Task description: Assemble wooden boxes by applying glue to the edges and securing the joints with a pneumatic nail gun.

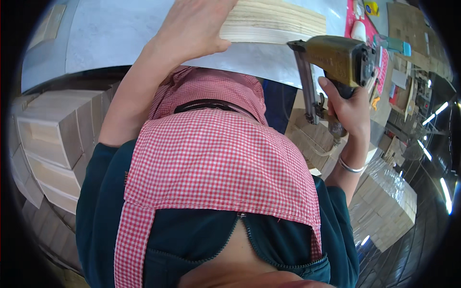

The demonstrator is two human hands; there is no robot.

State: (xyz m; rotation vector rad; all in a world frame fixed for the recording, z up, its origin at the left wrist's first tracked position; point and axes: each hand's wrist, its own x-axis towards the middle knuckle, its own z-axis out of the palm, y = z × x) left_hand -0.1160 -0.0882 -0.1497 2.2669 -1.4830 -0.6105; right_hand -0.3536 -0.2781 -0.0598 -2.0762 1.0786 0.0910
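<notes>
My right hand [349,108] is wrapped around the handle of a nail gun [336,53] with a worn brass-coloured body and a dark magazine. The tool's nose points left, close to the right end of a pale wooden piece [273,21] with striped grain. This wood lies on the light grey-blue tabletop [115,36], cut off by the upper edge of the view. My left hand [194,29] reaches over the left end of the wood, thumb against its front edge. The other fingers of that hand are mostly out of view.
Pale wooden boxes [57,129] stand stacked at the left, below the table edge. A plastic-wrapped stack of wooden blocks [384,206] is at the right. Beyond the nail gun, a pink cloth [353,17] bears small items. An air hose [317,146] shows below the gun.
</notes>
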